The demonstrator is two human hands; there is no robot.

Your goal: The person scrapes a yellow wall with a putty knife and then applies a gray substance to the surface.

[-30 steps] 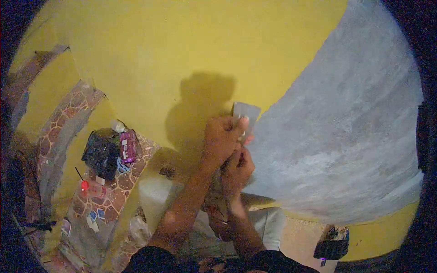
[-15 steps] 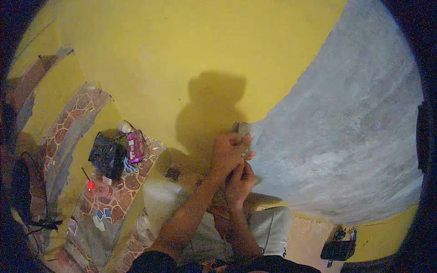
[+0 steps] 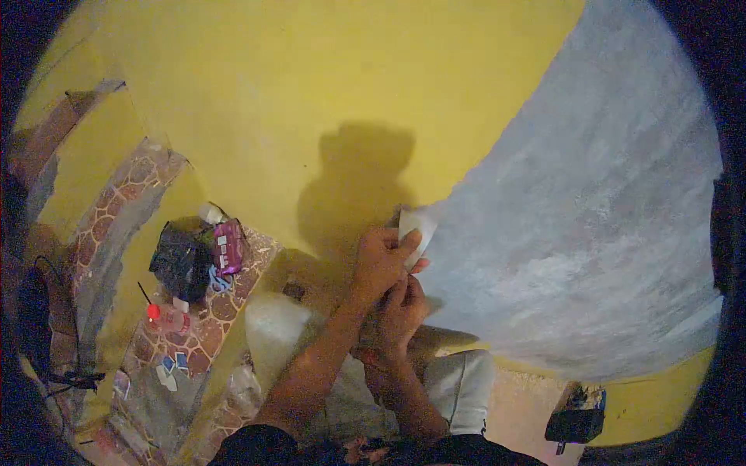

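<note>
Nearest, just below the scraper blade (image 3: 416, 227): right hand (image 3: 400, 311), fingers curled tight into a fist, anything inside hidden from view. Directly above, touching it and still below the blade, left hand (image 3: 381, 260), fingers closed on the blade's lower part, fingertips pinching its near edge. Blade pale and flat, pressed against the wall (image 3: 311, 93), right at the border between yellow paint and the grey plaster patch (image 3: 590, 217) spreading off to the blade's right. Above and left of the blade, a dark shadow (image 3: 353, 182) on the yellow. Lower left of the blade, a white bundle (image 3: 272, 330). Farther left of the blade, on a mosaic-stone step (image 3: 214, 326), a black bag (image 3: 179, 264), a pink packet (image 3: 231, 246) and a red-capped bottle (image 3: 163, 317). Well to the blade's lower right, a dark tray (image 3: 573, 423) on the floor.
</note>
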